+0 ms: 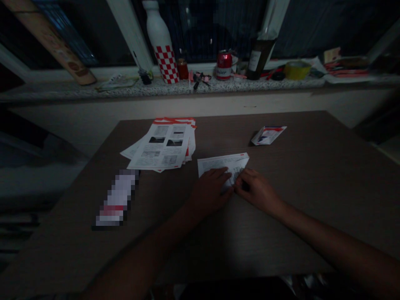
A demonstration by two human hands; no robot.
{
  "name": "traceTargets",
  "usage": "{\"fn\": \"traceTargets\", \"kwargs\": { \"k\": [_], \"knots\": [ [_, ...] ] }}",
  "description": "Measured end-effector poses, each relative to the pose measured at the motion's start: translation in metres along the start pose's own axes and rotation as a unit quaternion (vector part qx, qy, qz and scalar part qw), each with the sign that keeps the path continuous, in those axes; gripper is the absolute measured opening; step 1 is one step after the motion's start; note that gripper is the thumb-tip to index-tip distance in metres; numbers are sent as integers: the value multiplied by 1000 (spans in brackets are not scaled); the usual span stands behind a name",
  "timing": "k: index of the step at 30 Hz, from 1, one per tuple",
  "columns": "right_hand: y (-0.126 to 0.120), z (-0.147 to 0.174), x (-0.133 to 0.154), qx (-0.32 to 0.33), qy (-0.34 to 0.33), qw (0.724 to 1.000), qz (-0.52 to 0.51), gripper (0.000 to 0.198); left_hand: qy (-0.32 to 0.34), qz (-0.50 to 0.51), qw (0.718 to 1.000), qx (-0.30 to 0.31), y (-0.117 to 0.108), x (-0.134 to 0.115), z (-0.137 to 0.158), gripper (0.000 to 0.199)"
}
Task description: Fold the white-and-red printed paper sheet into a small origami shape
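A sheet of printed paper lies on the table in front of me, with a fold along its right side. Flat across its lower left part rests my left hand, fingers stretched out. My right hand pinches the paper's lower right edge between thumb and fingers. Beyond it, to the right, stands a small folded paper piece with red and blue print. To the left is a loose stack of printed sheets with red edges.
A phone with a blurred screen lies at the left of the brown table. On the windowsill behind stand a red-and-white checked bottle, a red can, a dark bottle and a yellow tape roll.
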State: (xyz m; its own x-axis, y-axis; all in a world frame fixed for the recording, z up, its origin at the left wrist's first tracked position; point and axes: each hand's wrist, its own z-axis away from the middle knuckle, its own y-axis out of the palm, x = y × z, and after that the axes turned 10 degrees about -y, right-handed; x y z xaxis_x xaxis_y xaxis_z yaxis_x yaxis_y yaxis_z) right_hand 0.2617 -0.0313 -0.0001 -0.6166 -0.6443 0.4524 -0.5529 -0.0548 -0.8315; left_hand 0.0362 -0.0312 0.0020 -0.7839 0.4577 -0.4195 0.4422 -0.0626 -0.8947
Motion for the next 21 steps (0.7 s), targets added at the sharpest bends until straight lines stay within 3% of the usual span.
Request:
{"fn": "traceTargets", "kwargs": {
  "k": [12,15,21],
  "knots": [
    [-6,-3,-5,10,15,1000,13,9,-18,-12,1000,7,0,-5,0,46],
    [-10,-8,-17,-4,18,997,74,7,-18,-17,1000,5,-1,-6,1,47],
    [-19,-22,-56,-50,38,994,94,13,-21,-23,999,12,-1,-6,1,48]
  ]
}}
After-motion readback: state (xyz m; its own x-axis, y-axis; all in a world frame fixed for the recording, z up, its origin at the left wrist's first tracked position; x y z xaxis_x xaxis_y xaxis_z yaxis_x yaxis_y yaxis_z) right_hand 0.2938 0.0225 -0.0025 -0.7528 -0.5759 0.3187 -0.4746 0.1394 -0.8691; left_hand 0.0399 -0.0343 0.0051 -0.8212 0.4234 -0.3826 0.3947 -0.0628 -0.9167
